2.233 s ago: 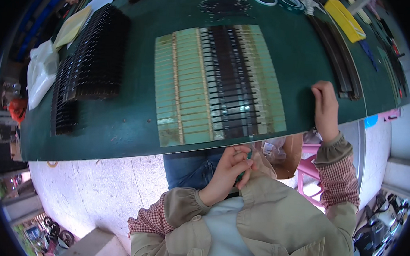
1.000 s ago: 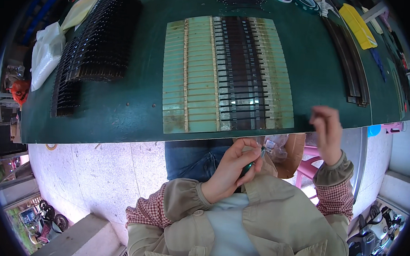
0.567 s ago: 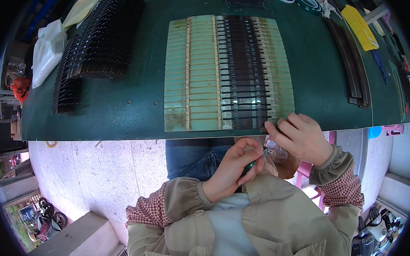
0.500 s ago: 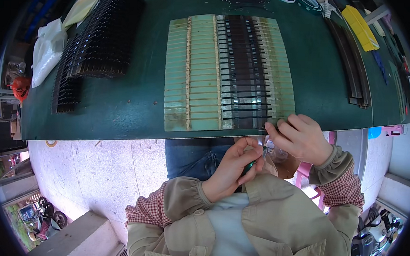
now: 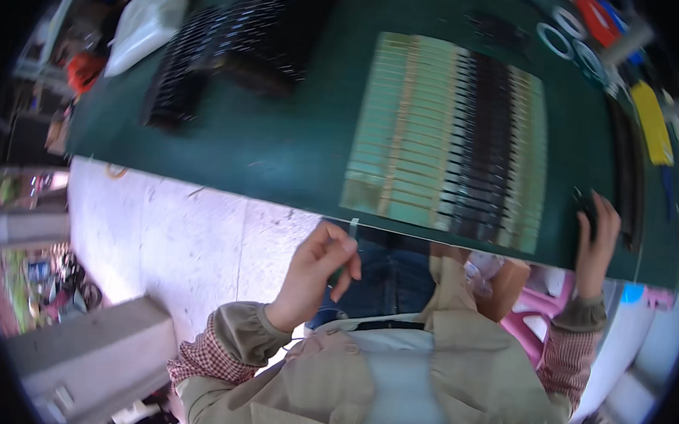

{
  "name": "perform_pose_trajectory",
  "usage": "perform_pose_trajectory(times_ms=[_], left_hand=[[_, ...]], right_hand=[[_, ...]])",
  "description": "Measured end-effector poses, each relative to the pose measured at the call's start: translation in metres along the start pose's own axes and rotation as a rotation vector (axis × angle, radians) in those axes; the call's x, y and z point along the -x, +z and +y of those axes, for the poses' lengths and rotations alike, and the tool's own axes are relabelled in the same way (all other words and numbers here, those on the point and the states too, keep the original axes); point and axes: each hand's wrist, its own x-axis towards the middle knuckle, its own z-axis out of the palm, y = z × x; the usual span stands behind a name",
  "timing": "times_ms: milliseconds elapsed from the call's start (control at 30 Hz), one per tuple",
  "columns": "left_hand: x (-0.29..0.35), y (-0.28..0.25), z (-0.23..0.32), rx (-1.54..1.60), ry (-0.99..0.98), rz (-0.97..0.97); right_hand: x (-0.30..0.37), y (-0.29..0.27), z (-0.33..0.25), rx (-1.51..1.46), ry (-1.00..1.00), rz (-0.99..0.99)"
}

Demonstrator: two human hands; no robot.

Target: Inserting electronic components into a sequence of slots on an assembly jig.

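Observation:
Over the floor, just off the table's front edge, my left hand is closed with curled fingers. A short whitish strip sticks up from its fingertips. Something dark green shows in part inside the curled fingers; its kind is hidden. My right hand is over the table's right part, thumb and fingers apart. Right by its fingertips lies a small dark object, too blurred to name. Between the hands, a light green board with tan ribs carries dark strips with comb-like cross pieces.
Stacks of black toothed strips and a white bag stand at the far left of the green table. Rolls of tape, a yellow tray and long dark strips are at the right. Pink stools stand below.
My hands have parted: the left moved left, the right reached out to the right over the table. The view has turned, so the board appears farther right and tilted.

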Motion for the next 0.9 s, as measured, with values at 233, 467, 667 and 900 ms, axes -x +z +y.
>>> perform_pose_trajectory(times_ms=[233, 467, 667, 900], left_hand=[[-0.012, -0.047, 0.011, 0.027, 0.127, 0.477], [-0.027, -0.069, 0.006, 0.058, 0.058, 0.386], [-0.02, -0.06, -0.025, -0.264, 0.861, 0.892], [-0.04, 0.044, -0.011, -1.183, 1.091, -0.382]], right_hand=[[-0.031, 0.01, -0.014, -0.013, -0.073, -0.024], [-0.09, 0.012, -0.063, -0.102, -0.254, -0.124], [-0.134, 0.031, -0.054, -0.296, -0.193, -0.204], [-0.199, 0.083, -0.058, -0.487, -0.25, -0.295]])
